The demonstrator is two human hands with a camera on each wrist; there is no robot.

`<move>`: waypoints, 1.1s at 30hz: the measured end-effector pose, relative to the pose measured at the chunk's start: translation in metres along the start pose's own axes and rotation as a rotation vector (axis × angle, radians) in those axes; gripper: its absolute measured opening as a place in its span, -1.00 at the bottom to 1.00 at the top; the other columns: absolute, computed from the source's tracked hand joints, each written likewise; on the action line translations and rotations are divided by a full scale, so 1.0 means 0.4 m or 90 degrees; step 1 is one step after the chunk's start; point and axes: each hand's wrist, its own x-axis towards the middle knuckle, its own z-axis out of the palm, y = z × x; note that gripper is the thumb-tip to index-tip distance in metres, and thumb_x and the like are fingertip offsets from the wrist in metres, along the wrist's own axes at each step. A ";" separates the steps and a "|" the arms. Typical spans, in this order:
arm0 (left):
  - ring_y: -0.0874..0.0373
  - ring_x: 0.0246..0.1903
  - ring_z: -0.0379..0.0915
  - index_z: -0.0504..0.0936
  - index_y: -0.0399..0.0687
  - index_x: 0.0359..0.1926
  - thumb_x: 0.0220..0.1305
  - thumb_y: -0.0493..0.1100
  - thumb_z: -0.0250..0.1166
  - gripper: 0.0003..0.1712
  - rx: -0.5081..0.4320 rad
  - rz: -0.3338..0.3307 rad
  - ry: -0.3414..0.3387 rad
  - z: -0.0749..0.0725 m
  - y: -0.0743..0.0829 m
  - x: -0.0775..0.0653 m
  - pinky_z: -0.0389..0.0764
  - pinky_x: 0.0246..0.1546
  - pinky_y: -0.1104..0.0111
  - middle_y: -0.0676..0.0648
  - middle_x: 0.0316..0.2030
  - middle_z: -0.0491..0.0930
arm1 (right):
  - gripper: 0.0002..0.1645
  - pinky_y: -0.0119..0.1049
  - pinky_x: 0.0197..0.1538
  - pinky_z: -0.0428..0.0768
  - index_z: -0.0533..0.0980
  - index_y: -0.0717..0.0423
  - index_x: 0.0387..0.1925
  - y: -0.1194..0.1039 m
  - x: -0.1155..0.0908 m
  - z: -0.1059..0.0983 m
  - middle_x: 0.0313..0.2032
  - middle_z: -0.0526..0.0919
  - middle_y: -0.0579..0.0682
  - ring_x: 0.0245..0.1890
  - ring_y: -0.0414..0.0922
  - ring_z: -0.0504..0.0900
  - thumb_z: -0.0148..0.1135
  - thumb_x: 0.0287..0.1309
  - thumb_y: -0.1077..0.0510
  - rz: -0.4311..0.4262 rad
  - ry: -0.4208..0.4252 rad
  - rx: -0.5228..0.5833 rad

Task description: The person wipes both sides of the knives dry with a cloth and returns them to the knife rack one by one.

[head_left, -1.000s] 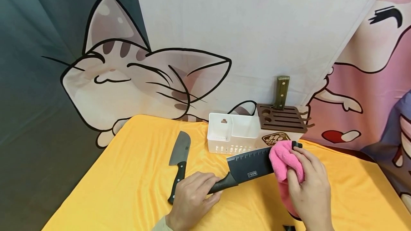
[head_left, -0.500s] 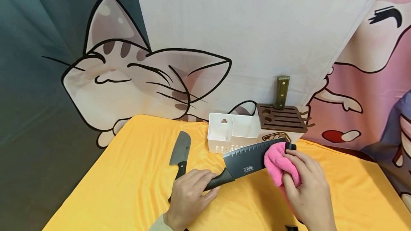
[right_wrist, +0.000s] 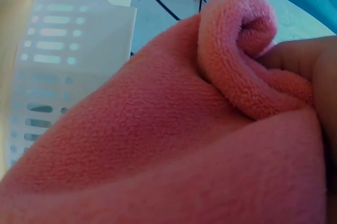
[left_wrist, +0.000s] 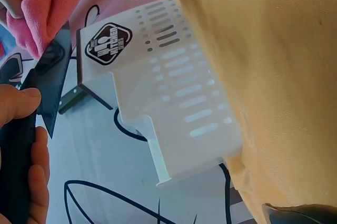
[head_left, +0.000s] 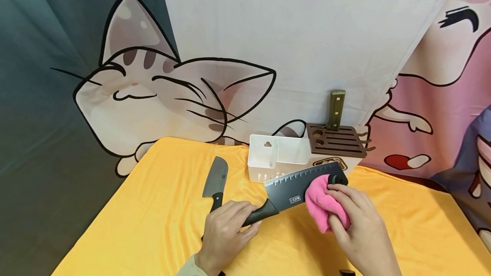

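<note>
While the left hand (head_left: 225,230) grips the black handle (head_left: 262,212) of a dark cleaver (head_left: 285,193), the right hand (head_left: 362,221) pinches a bunched pink cloth (head_left: 321,203) against its outer half in the head view. The cleaver is raised over the yellow tablecloth (head_left: 168,199), in front of the white knife holder (head_left: 285,170), where a wooden-handled knife (head_left: 336,112) stands in the slotted brown top (head_left: 337,153); a second cleaver (head_left: 216,178) lies partly hidden behind the left hand. The step looks like wiping; the notched long edge, probably the sharp one, faces away from the person, so flat strokes from handle to tip would suit best.

The left wrist view shows the thumb (left_wrist: 21,103) near the handle's front end and fingers (left_wrist: 40,153) curled round below, a firm hold that should keep the cleaver from twisting.

Cloth fills much of the right wrist view; whether the fingertips clear the edge cannot be told, so a thick fold between is wise
</note>
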 end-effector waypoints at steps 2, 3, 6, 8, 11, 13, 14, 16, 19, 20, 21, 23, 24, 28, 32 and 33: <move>0.22 -0.39 0.59 0.74 -0.05 -0.26 -0.02 -0.18 0.53 -0.76 -0.001 0.001 0.000 0.001 0.000 0.000 0.61 -0.34 0.43 0.07 -0.29 0.71 | -0.49 -0.65 0.32 0.11 0.67 0.14 -0.06 -0.007 0.001 -0.001 0.01 0.64 0.01 0.02 0.04 0.50 0.36 -0.20 0.37 -0.009 -0.016 -0.001; 0.22 -0.39 0.59 0.74 -0.05 -0.26 -0.01 -0.18 0.53 -0.76 -0.001 0.003 0.001 0.001 0.000 -0.001 0.61 -0.34 0.43 0.07 -0.29 0.71 | -0.49 -0.64 0.32 0.10 0.67 0.13 -0.06 -0.010 0.001 0.000 0.01 0.64 -0.01 0.02 0.03 0.51 0.36 -0.20 0.37 -0.014 -0.024 0.000; 0.22 -0.39 0.58 0.74 -0.05 -0.26 -0.01 -0.17 0.53 -0.77 0.000 0.007 0.003 0.004 0.000 -0.002 0.61 -0.34 0.44 0.07 -0.30 0.70 | -0.47 -0.63 0.32 0.10 0.67 0.10 -0.06 -0.022 0.002 0.002 0.01 0.64 -0.03 0.01 0.01 0.52 0.39 -0.23 0.37 -0.034 -0.044 0.007; 0.22 -0.40 0.58 0.74 -0.05 -0.26 -0.01 -0.17 0.53 -0.77 0.000 0.010 0.004 0.005 0.001 -0.002 0.61 -0.34 0.44 0.07 -0.30 0.70 | -0.45 -0.65 0.31 0.11 0.67 0.09 -0.06 -0.029 0.003 0.004 0.02 0.64 -0.05 0.00 -0.01 0.52 0.42 -0.25 0.37 -0.047 -0.058 0.010; 0.23 -0.41 0.58 0.74 -0.04 -0.27 -0.01 -0.17 0.52 -0.77 0.001 0.014 0.007 0.008 0.002 -0.002 0.61 -0.35 0.45 0.07 -0.31 0.70 | -0.43 -0.65 0.30 0.11 0.68 0.07 -0.05 -0.038 0.003 0.005 0.05 0.63 -0.07 0.01 -0.03 0.52 0.45 -0.26 0.37 -0.059 -0.081 0.012; 0.23 -0.41 0.57 0.74 -0.05 -0.27 0.02 -0.17 0.50 -0.80 0.000 0.020 0.010 0.010 0.003 -0.002 0.61 -0.36 0.45 0.07 -0.31 0.70 | -0.42 -0.67 0.29 0.09 0.67 0.05 -0.05 -0.044 0.002 0.005 0.07 0.62 -0.10 0.03 -0.05 0.52 0.48 -0.27 0.37 -0.057 -0.099 0.010; 0.22 -0.41 0.57 0.74 -0.05 -0.27 0.05 -0.17 0.49 -0.82 0.000 0.025 0.012 0.011 0.004 -0.002 0.61 -0.36 0.45 0.07 -0.32 0.70 | -0.41 -0.68 0.29 0.08 0.67 0.04 -0.05 -0.046 0.002 0.005 0.07 0.61 -0.12 0.04 -0.07 0.52 0.50 -0.27 0.37 -0.052 -0.109 0.009; 0.23 -0.42 0.57 0.74 -0.06 -0.28 0.12 -0.15 0.45 -0.86 0.000 0.029 0.014 0.013 0.005 -0.003 0.61 -0.37 0.46 0.06 -0.32 0.70 | -0.41 -0.69 0.30 0.07 0.67 0.03 -0.04 -0.051 0.001 0.005 0.08 0.61 -0.13 0.05 -0.08 0.52 0.50 -0.26 0.36 -0.050 -0.124 0.008; 0.23 -0.43 0.57 0.73 -0.06 -0.29 0.22 -0.12 0.39 -0.88 0.000 0.034 0.014 0.015 0.006 -0.004 0.61 -0.37 0.45 0.06 -0.33 0.70 | -0.41 -0.70 0.30 0.06 0.66 0.01 -0.02 -0.057 0.001 0.011 0.08 0.60 -0.15 0.06 -0.10 0.52 0.50 -0.24 0.34 -0.055 -0.135 0.009; 0.23 -0.43 0.57 0.73 -0.06 -0.29 0.23 -0.11 0.38 -0.88 0.002 0.033 0.011 0.016 0.006 -0.004 0.61 -0.38 0.45 0.06 -0.33 0.69 | -0.41 -0.70 0.31 0.06 0.66 0.00 -0.01 -0.060 0.001 0.014 0.08 0.60 -0.15 0.06 -0.11 0.52 0.49 -0.23 0.34 -0.059 -0.137 0.011; 0.23 -0.43 0.57 0.73 -0.06 -0.29 0.23 -0.11 0.37 -0.88 0.003 0.032 0.009 0.016 0.006 -0.005 0.61 -0.38 0.45 0.06 -0.33 0.69 | -0.41 -0.68 0.31 0.07 0.65 0.00 -0.01 -0.062 0.001 0.017 0.08 0.61 -0.15 0.06 -0.11 0.53 0.47 -0.22 0.34 -0.068 -0.136 0.015; 0.23 -0.43 0.57 0.74 -0.06 -0.29 0.20 -0.12 0.39 -0.88 0.006 0.034 0.007 0.017 0.006 -0.005 0.61 -0.39 0.45 0.07 -0.34 0.69 | -0.41 -0.67 0.32 0.07 0.65 0.00 0.01 -0.067 0.000 0.025 0.07 0.61 -0.15 0.07 -0.11 0.54 0.44 -0.21 0.33 -0.082 -0.137 0.021; 0.23 -0.43 0.57 0.74 -0.06 -0.29 0.19 -0.13 0.40 -0.88 0.007 0.034 0.005 0.018 0.006 -0.005 0.62 -0.38 0.45 0.07 -0.34 0.70 | -0.40 -0.65 0.33 0.08 0.64 0.00 0.01 -0.069 0.000 0.030 0.07 0.61 -0.14 0.07 -0.10 0.54 0.43 -0.21 0.33 -0.090 -0.137 0.023; 0.23 -0.42 0.58 0.74 -0.06 -0.29 0.16 -0.13 0.43 -0.87 0.006 0.034 -0.002 0.019 0.008 -0.006 0.62 -0.38 0.45 0.07 -0.34 0.70 | -0.40 -0.64 0.34 0.08 0.63 0.00 0.04 -0.076 0.000 0.042 0.08 0.62 -0.17 0.08 -0.12 0.54 0.43 -0.18 0.31 -0.101 -0.144 0.030; 0.24 -0.41 0.58 0.75 -0.07 -0.29 0.21 -0.10 0.41 -0.86 0.007 0.036 -0.011 0.021 0.011 -0.006 0.63 -0.36 0.45 0.07 -0.34 0.70 | -0.39 -0.60 0.35 0.11 0.62 0.00 0.07 -0.077 0.000 0.056 0.09 0.62 -0.15 0.10 -0.11 0.53 0.41 -0.14 0.30 -0.117 -0.131 0.060; 0.24 -0.41 0.58 0.75 -0.07 -0.28 0.22 -0.10 0.40 -0.86 0.007 0.039 -0.012 0.022 0.012 -0.006 0.63 -0.36 0.46 0.07 -0.34 0.70 | -0.39 -0.59 0.35 0.13 0.61 0.01 0.08 -0.077 0.000 0.060 0.09 0.62 -0.14 0.10 -0.11 0.53 0.40 -0.14 0.30 -0.124 -0.124 0.071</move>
